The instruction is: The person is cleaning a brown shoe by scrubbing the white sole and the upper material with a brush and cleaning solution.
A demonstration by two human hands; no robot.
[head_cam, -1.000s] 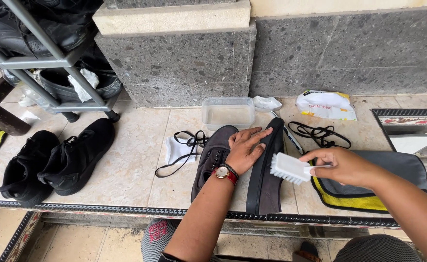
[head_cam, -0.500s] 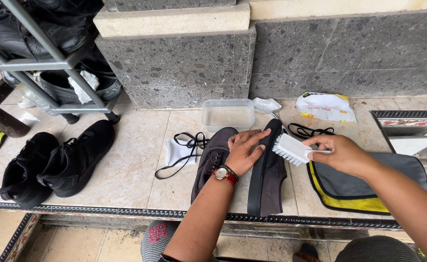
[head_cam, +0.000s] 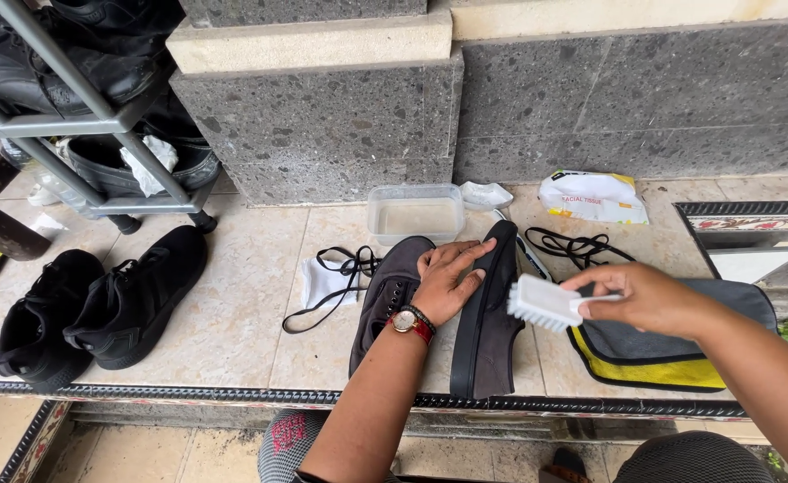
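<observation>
Two dark grey sneakers lie on the tiled ledge. My left hand (head_cam: 446, 280), with a red-strapped watch on the wrist, presses flat on the right sneaker (head_cam: 490, 317), which is tipped on its side with its black sole edge showing. The left sneaker (head_cam: 383, 295) rests just beside that hand, laceless. My right hand (head_cam: 646, 296) grips a white scrub brush (head_cam: 544, 302), bristles facing the tipped sneaker, a short gap from it.
A clear plastic tub of cloudy water (head_cam: 415, 214) stands behind the sneakers. Black laces (head_cam: 336, 268) lie on a white cloth, more laces (head_cam: 573, 246) to the right. A tissue pack (head_cam: 593, 197), a grey-yellow cloth (head_cam: 653, 353), two black high-tops (head_cam: 99, 309) and a metal shoe rack (head_cam: 72, 107) surround them.
My right hand has carried the brush up and along the tipped sneaker, then drawn it slightly away to the right. My left hand has stayed on the sneaker.
</observation>
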